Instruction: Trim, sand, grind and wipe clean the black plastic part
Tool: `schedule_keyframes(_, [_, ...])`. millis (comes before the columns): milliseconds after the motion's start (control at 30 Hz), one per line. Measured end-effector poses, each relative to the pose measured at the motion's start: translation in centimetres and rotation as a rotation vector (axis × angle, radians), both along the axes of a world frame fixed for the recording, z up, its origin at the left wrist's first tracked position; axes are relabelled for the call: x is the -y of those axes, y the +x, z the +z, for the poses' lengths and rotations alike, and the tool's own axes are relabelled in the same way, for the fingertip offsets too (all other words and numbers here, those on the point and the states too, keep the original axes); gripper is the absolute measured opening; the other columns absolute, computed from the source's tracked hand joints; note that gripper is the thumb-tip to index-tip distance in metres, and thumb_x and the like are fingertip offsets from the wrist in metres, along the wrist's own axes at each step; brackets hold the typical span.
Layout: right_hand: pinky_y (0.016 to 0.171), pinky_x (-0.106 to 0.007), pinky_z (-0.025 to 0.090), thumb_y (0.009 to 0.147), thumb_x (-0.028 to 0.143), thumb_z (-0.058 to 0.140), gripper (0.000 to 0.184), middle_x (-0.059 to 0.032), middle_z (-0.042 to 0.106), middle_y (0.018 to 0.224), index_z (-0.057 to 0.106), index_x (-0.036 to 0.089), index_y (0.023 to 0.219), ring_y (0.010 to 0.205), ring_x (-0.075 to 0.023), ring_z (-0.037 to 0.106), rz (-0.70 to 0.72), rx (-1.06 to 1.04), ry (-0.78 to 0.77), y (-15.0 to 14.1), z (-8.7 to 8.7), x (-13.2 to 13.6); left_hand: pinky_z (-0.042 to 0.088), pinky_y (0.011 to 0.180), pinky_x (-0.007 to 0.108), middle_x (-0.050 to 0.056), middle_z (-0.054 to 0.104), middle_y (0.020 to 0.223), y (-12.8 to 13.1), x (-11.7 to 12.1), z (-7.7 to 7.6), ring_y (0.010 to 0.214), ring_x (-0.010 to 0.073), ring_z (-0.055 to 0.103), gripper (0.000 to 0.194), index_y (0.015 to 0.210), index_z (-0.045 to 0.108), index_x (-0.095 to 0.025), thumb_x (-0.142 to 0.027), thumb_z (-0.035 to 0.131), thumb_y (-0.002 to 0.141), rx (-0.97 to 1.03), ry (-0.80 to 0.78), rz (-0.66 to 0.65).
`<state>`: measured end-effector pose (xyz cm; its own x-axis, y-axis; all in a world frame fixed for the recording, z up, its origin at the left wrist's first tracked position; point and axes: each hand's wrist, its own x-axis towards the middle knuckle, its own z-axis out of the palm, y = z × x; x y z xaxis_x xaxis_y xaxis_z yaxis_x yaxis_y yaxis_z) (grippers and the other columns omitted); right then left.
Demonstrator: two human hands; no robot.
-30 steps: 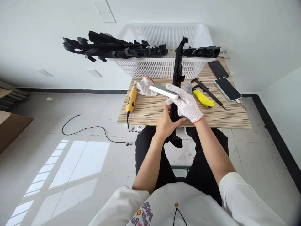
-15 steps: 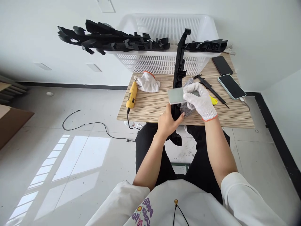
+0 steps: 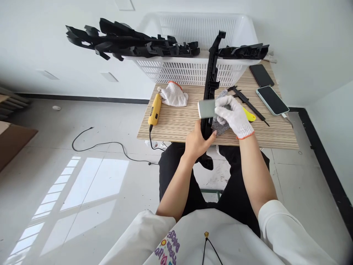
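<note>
My bare left hand (image 3: 197, 145) is wrapped round the lower part of a long black plastic trim piece (image 3: 211, 75), which stretches from over my lap toward the basket. My right hand (image 3: 234, 117), in a white knitted glove with an orange cuff, pinches a flat grey-green sanding pad (image 3: 206, 109). The pad lies across the trim piece just above my left hand and hides part of it; whether the two touch, I cannot tell. A grey speckled cloth (image 3: 220, 127) rests on the table under my right hand.
A white plastic basket (image 3: 182, 71) at the back carries several black trim pieces (image 3: 132, 42) across its rim. A yellow corded tool (image 3: 154, 110) and a white glove (image 3: 175, 95) lie left on the table (image 3: 176, 125). Calipers (image 3: 249, 104), a yellow-handled item (image 3: 249, 115) and two phones (image 3: 272, 100) lie right.
The sanding pad has turned a little and its visible face looks shorter, as my right hand shifts slightly. My left hand keeps its hold on the trim piece. The view has tilted slightly.
</note>
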<state>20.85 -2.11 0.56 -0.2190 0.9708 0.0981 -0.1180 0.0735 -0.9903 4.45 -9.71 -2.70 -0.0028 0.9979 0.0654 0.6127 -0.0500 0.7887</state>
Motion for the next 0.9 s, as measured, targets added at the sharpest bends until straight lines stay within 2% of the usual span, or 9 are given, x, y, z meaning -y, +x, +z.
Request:
schedule_keyframes(67, [0.039,-0.02,0.038,0.076,0.038,0.081,0.031,0.0066,0.059,0.073,0.054,0.025,0.087,0.047,-0.0052,0.048,-0.05,-0.023,0.022,0.03,0.15,0.04,0.055,0.087,0.046,0.013,0.073,0.117,-0.02,-0.01,0.0,0.105,0.0361,0.072,0.064,0.14,0.043,-0.02,-0.051,0.066,0.088,0.001,0.002,-0.001])
schedule_keyframes(167, [0.041,-0.022,0.042,0.077,0.041,0.082,0.031,0.0046,0.06,0.074,0.058,0.024,0.086,0.049,-0.0073,0.053,0.097,0.101,-0.003,0.17,0.35,0.05,0.055,0.086,0.047,0.014,0.074,0.114,-0.05,-0.04,-0.02,0.106,0.0374,0.071,0.063,0.138,0.045,-0.019,-0.052,0.065,0.088,-0.008,-0.005,-0.012])
schedule_keyframes(200, [0.041,-0.022,0.042,0.077,0.042,0.081,0.031,0.0041,0.061,0.075,0.058,0.024,0.087,0.049,-0.0073,0.053,0.074,0.108,0.003,0.2,0.37,0.01,0.055,0.086,0.047,0.014,0.074,0.115,-0.06,-0.05,-0.02,0.106,0.0377,0.071,0.063,0.138,0.044,-0.019,-0.052,0.065,0.088,-0.01,-0.009,-0.013])
schedule_keyframes(300, [0.039,-0.02,0.036,0.081,0.044,0.077,0.028,0.0047,0.061,0.077,0.057,0.026,0.089,0.048,-0.0054,0.05,-0.142,0.018,0.058,0.31,0.35,-0.18,0.054,0.089,0.047,0.014,0.072,0.122,-0.05,-0.05,0.0,0.108,0.037,0.071,0.064,0.14,0.043,-0.02,-0.051,0.066,0.089,0.003,-0.007,-0.011])
schedule_keyframes(433, [0.04,-0.021,0.04,0.078,0.041,0.081,0.029,0.0045,0.06,0.073,0.058,0.025,0.086,0.049,-0.0073,0.053,0.063,0.089,0.003,0.76,0.51,-0.22,0.055,0.086,0.045,0.012,0.074,0.111,-0.06,-0.01,-0.09,0.103,0.0361,0.072,0.063,0.138,0.044,-0.02,-0.052,0.066,0.088,-0.008,-0.011,-0.013])
schedule_keyframes(567, [0.041,-0.02,0.039,0.081,0.037,0.078,0.025,0.0049,0.06,0.076,0.057,0.025,0.088,0.051,-0.0061,0.052,-0.101,0.024,0.076,0.95,0.64,-0.17,0.054,0.088,0.045,0.013,0.072,0.119,-0.09,0.04,-0.21,0.109,0.0363,0.07,0.065,0.141,0.042,-0.019,-0.052,0.064,0.09,-0.017,0.008,-0.023])
schedule_keyframes(667, [0.044,-0.022,0.043,0.079,0.033,0.081,0.024,0.003,0.063,0.08,0.059,0.024,0.086,0.054,-0.0066,0.053,0.022,0.091,0.049,0.68,0.55,-0.13,0.054,0.086,0.045,0.015,0.072,0.117,-0.07,0.04,-0.18,0.106,0.0371,0.071,0.066,0.141,0.042,-0.018,-0.053,0.063,0.09,-0.044,-0.009,-0.017])
schedule_keyframes(800, [0.044,-0.021,0.042,0.08,0.03,0.077,0.02,0.0036,0.065,0.085,0.059,0.025,0.087,0.054,-0.0059,0.052,-0.155,0.013,0.124,0.45,0.44,-0.12,0.054,0.088,0.046,0.015,0.072,0.12,-0.03,0.04,-0.2,0.108,0.0373,0.07,0.066,0.142,0.04,-0.018,-0.052,0.063,0.09,-0.042,-0.001,-0.018])
schedule_keyframes(900, [0.045,-0.022,0.044,0.077,0.03,0.081,0.023,0.0024,0.065,0.084,0.06,0.023,0.083,0.054,-0.0065,0.053,0.001,0.062,0.103,0.91,0.56,0.02,0.054,0.086,0.045,0.014,0.072,0.12,-0.03,0.04,-0.29,0.106,0.0365,0.071,0.067,0.143,0.04,-0.018,-0.053,0.063,0.09,-0.043,0.004,-0.023])
